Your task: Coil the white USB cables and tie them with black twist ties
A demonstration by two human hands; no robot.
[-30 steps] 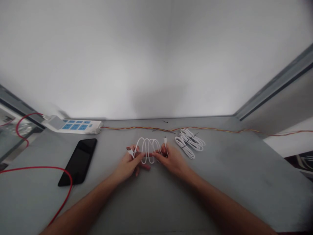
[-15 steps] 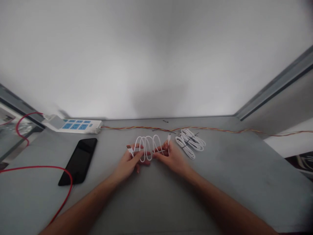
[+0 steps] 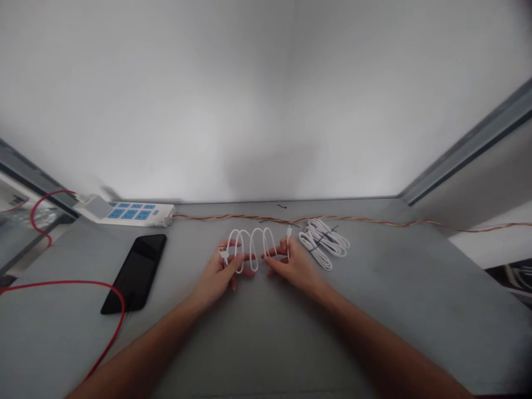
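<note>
A plain white wall (image 3: 266,100) rises behind the grey tabletop (image 3: 415,277).

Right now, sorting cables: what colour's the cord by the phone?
The cord is red; best in head view.

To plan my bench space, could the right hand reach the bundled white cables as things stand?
Probably yes: the right hand lies right beside the bundled white cables, nothing between them, though it holds the looped white cable and may need to release it.

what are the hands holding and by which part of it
A white cable, looped, held at both ends: the left hand just below its wider plug, the right hand just below its slim plug.
</note>
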